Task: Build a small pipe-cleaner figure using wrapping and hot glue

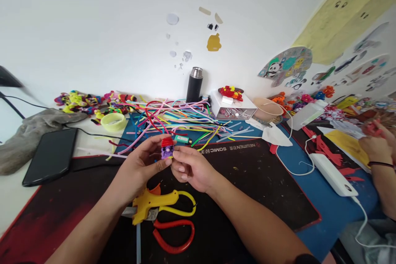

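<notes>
Between my two hands, above the dark desk mat [241,173], is a small fuzzy figure [167,151] with a purple body, a red top and a bit of yellow at its base. My left hand [144,161] pinches it from the left with thumb and fingers. From the right, the thumb and fingertips of my right hand [192,165] close on its lower side. Below my hands lie a yellow glue gun [154,201], partly hidden by my left forearm, and red-handled scissors [175,249] with their blades mostly covered.
Colourful pipe cleaners [173,115] are heaped behind my hands, near a black thermos [194,84] and a white box [233,109]. A phone [51,156] lies left; a white power bank [334,175] is right. Another person's hand [375,140] works at the far right.
</notes>
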{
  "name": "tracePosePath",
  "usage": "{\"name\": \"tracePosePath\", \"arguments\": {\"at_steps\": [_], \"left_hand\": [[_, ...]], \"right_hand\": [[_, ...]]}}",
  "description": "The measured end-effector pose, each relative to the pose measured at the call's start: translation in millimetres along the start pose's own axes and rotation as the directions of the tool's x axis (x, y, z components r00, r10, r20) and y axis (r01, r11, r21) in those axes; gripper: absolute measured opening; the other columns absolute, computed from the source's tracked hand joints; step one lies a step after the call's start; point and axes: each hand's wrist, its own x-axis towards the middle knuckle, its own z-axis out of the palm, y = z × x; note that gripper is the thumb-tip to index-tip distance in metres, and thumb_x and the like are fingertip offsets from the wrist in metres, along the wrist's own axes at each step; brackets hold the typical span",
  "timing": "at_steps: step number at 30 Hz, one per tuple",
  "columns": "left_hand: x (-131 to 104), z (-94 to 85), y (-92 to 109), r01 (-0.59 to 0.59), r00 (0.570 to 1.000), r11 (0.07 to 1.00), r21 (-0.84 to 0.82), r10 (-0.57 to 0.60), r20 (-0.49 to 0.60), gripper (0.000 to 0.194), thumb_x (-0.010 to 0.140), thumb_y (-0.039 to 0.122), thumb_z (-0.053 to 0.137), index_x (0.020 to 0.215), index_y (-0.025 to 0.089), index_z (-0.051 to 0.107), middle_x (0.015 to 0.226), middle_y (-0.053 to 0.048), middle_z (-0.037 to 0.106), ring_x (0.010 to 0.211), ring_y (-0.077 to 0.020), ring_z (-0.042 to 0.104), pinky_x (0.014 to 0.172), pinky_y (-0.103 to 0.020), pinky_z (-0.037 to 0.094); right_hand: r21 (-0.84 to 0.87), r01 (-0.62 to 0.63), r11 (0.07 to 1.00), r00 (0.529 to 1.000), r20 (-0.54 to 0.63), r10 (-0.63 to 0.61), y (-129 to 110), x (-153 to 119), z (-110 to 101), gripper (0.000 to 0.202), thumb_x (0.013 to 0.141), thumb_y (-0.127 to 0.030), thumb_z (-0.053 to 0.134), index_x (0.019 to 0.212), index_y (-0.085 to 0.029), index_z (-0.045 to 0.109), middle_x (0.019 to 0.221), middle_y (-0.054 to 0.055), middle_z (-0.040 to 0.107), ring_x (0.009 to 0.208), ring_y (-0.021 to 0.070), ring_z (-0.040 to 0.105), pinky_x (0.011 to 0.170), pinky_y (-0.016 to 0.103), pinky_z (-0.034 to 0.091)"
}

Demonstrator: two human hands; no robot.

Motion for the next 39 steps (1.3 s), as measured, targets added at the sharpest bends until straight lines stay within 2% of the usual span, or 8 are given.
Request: {"name": "tracePosePath", "arguments": {"at_steps": [4, 12, 25, 39], "left_hand": [[-0.3, -1.1, -2.0, 0.001, 1.000, 1.000, -0.001, -0.001, 0.011, 0.062, 0.082, 0.048, 0.103, 0.135, 0.027, 0.079, 0.133, -0.012, 0.085, 0.123, -0.0326, 0.079, 0.108, -0.043, 0.064], [0.2, -1.1, -5.8, -0.020, 1.000, 1.000, 0.013, 0.020, 0.004, 0.069, 0.081, 0.054, 0.102, 0.139, 0.027, 0.077, 0.138, -0.013, 0.085, 0.127, -0.0352, 0.079, 0.111, -0.048, 0.064], [-1.8, 0.3, -5.1, -0.068, 0.998, 0.986, 0.150, 0.069, -0.001, 0.071, 0.082, 0.063, 0.099, 0.140, 0.028, 0.079, 0.142, -0.013, 0.084, 0.133, -0.0385, 0.077, 0.113, -0.052, 0.064], [-1.7, 2.9, -6.8, -0.081, 0.996, 0.984, 0.157, 0.085, -0.020, 0.064, 0.084, 0.059, 0.097, 0.138, 0.029, 0.080, 0.141, -0.012, 0.084, 0.130, -0.0368, 0.079, 0.115, -0.054, 0.065]], "right_hand": [[0.014, 0.007, 1.000, 1.000, 0.013, -0.007, 0.9, 0.3, -1.4, 0.042, 0.091, -0.052, 0.093, 0.093, -0.020, 0.065, 0.062, -0.010, 0.047, 0.047, 0.0063, 0.034, 0.046, 0.025, 0.015], [0.042, 0.020, 0.999, 1.000, 0.013, -0.021, 3.1, 1.9, -2.3, 0.049, 0.090, -0.059, 0.093, 0.088, -0.020, 0.063, 0.062, -0.010, 0.050, 0.045, 0.0057, 0.036, 0.045, 0.025, 0.016], [0.054, -0.008, 0.998, 1.000, 0.003, 0.008, 3.5, 2.0, -1.7, 0.054, 0.085, -0.063, 0.097, 0.088, -0.020, 0.064, 0.060, -0.010, 0.048, 0.046, 0.0064, 0.036, 0.046, 0.026, 0.016], [0.044, -0.018, 0.999, 1.000, 0.017, 0.017, 7.8, 5.6, -7.2, 0.053, 0.087, -0.065, 0.093, 0.089, -0.020, 0.065, 0.058, -0.010, 0.047, 0.046, 0.0075, 0.034, 0.047, 0.027, 0.016]]}}
